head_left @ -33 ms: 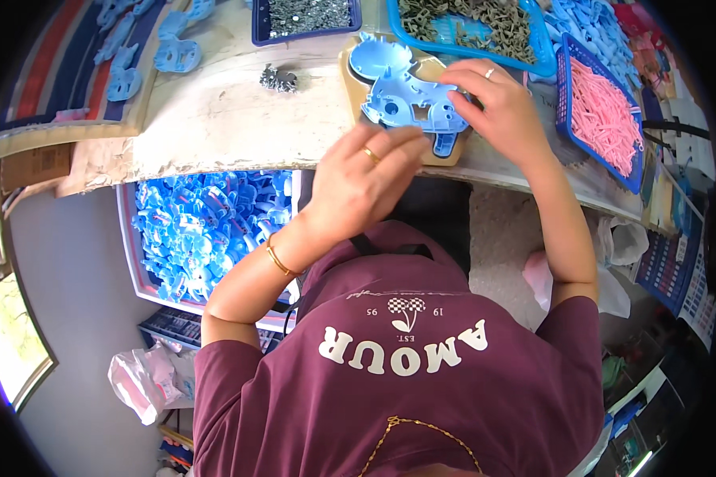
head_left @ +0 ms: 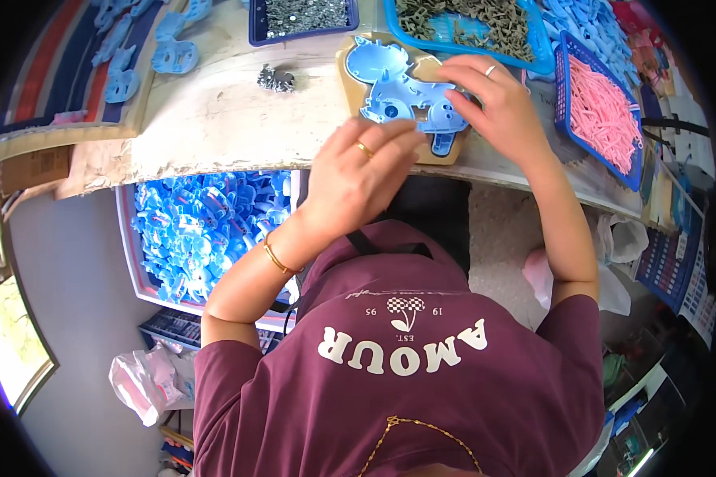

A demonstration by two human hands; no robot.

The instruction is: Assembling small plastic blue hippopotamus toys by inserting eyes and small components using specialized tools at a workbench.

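Observation:
A light-blue plastic toy shell, hollow side up with a round upper part and a wider body, lies in a tan shaped holder on the bench. My right hand is at the shell's right edge, thumb and forefinger pinching around that rim. Just in front of the shell's lower left side is my left hand, fingers stretched to the right. Nothing shows in it, though its fingertips are partly hidden. A small pile of metal screws sits on the bench left of the holder.
Behind stand a dark-blue tray of small metal parts and a light-blue basket of brown pieces. A blue basket of pink strips is at the right. Below the bench edge, a white-rimmed bin holds many blue parts. Blue shells lie on striped cloth.
The blue shell has settled flatter and slightly lower in the holder. My left hand has shifted a little to the left; my right hand stays at the shell's edge.

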